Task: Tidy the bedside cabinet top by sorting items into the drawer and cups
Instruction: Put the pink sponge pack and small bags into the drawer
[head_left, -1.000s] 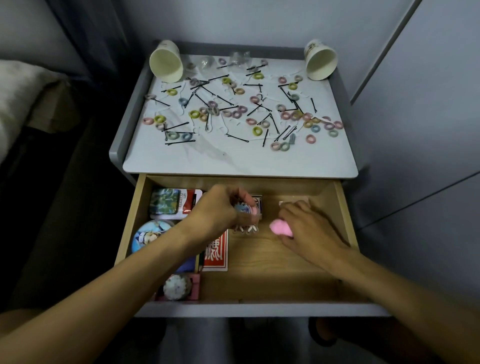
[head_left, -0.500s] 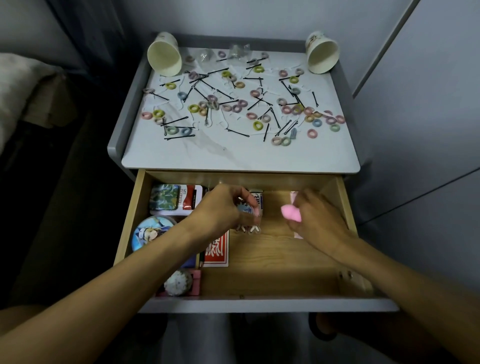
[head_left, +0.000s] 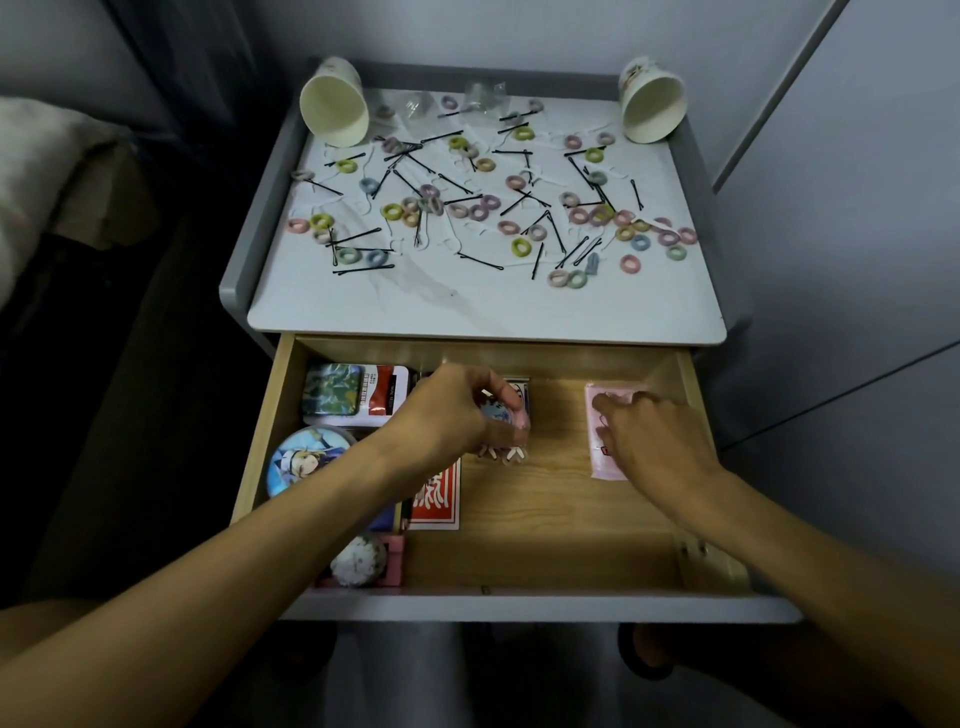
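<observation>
The wooden drawer (head_left: 550, 530) stands pulled out under the white cabinet top (head_left: 483, 312). My left hand (head_left: 452, 410) grips a small round trinket (head_left: 498, 415) with a blue face, a pink rim and little pale legs, at the drawer's back middle. My right hand (head_left: 660, 441) lies with curled fingers and thumb on a flat pink packet (head_left: 597, 462) at the drawer's right. Several coloured hair ties (head_left: 519, 247) and black bobby pins (head_left: 480, 261) are scattered over the top. Two paper cups, the left cup (head_left: 335, 111) and the right cup (head_left: 652, 106), lie tipped at the back corners.
In the drawer's left half are a patterned tin (head_left: 332, 389), a red-and-white box (head_left: 384, 397), a round picture tin (head_left: 306, 460), a red card pack (head_left: 436, 501) and a pink box with a white ball (head_left: 363, 561). A wall stands on the right, a bed (head_left: 47, 171) on the left.
My right hand moved toward the drawer's right side; the pink lump it carried is gone from view and a flat pink packet now lies under it. My left hand stayed put with the trinket.
</observation>
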